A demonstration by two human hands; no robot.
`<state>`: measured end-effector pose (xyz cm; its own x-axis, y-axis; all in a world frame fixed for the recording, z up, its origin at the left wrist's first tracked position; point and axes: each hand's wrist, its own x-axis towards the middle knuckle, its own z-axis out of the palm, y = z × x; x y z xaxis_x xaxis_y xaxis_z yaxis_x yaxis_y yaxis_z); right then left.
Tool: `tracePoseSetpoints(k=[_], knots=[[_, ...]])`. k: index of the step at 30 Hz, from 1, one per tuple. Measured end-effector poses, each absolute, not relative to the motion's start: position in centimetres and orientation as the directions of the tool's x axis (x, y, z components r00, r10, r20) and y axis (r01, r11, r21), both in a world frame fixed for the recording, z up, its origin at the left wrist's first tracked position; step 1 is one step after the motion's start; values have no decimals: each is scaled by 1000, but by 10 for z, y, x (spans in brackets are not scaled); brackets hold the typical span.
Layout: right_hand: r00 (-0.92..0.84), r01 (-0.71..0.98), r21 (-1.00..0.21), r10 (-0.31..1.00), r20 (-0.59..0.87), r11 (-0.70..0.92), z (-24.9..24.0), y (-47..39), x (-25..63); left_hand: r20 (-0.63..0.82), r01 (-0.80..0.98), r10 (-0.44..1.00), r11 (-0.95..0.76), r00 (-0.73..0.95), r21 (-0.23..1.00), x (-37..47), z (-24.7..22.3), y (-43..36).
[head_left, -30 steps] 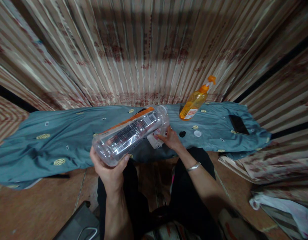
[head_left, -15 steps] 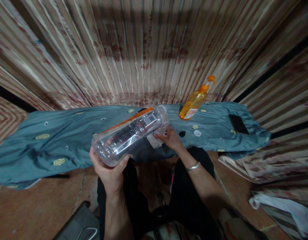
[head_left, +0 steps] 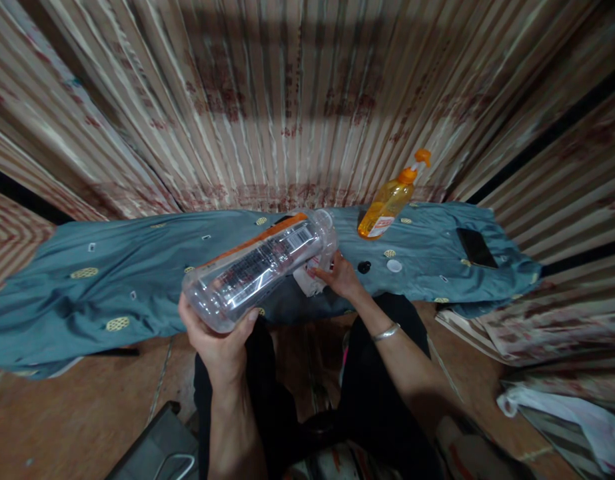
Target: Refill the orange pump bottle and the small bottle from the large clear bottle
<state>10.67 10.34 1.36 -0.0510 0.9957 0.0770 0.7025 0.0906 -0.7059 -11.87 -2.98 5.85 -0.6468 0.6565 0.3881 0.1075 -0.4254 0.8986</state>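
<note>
My left hand (head_left: 220, 340) is wrapped around the base of a large clear plastic bottle (head_left: 262, 270) with an orange strip and a printed label. The bottle lies tilted above the cloth, its neck end up and to the right. Below that neck, my right hand (head_left: 340, 275) is closed on a smaller clear container with a white label (head_left: 311, 279), partly hidden by the fingers and the large bottle. Whether the two touch I cannot tell. To the right of my right hand lie a small black cap (head_left: 364, 267) and a white round lid (head_left: 394, 266).
A pump bottle (head_left: 386, 212) of orange liquid stands toward the back, its orange pump raised. At the right end lies a dark phone (head_left: 476, 248). A blue-green patterned cloth (head_left: 157, 267) covers the narrow table. Striped curtains (head_left: 297, 100) hang close behind and beside it.
</note>
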Motion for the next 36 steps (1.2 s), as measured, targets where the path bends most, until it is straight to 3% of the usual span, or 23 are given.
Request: tracePoseSetpoints(k=[36], knots=[[-57,686,-723,997,58,81,14,103,107,395,122,654,-422,-645,899,-118,62,-30]])
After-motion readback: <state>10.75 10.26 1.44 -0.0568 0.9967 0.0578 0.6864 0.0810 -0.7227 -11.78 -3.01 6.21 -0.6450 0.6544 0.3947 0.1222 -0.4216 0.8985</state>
